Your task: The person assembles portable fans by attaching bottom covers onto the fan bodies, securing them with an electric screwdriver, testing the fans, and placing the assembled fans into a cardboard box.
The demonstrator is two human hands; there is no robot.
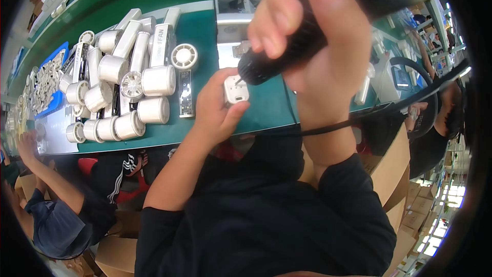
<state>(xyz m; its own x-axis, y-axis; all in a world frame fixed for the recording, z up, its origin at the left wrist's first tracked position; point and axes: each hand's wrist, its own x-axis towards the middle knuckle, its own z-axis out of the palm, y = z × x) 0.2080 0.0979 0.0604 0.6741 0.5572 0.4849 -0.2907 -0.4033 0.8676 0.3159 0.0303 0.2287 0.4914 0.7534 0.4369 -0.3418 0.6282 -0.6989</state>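
Observation:
My left hand (211,110) pinches the end of a small white plastic housing (237,95) with holes in its face, above the near part of the green bench. The housing's body is hidden in my palm. In my right hand (335,46) is a black electric screwdriver (259,71), tilted down to the left with the fingers wrapped round it. Its thin bit meets the upper part of the housing's face; whether a screw sits under it I cannot make out. Left of my hands lies a pile of white handheld fans (114,67) with round heads and long handles.
A blue tray (57,103) of small parts stands at the far left. Behind my hands is a metal box-shaped device (241,16). A black cable (333,128) crosses my right forearm. Another person's arm (59,187) reaches toward the bench on the left; cardboard boxes (394,166) stand at the right.

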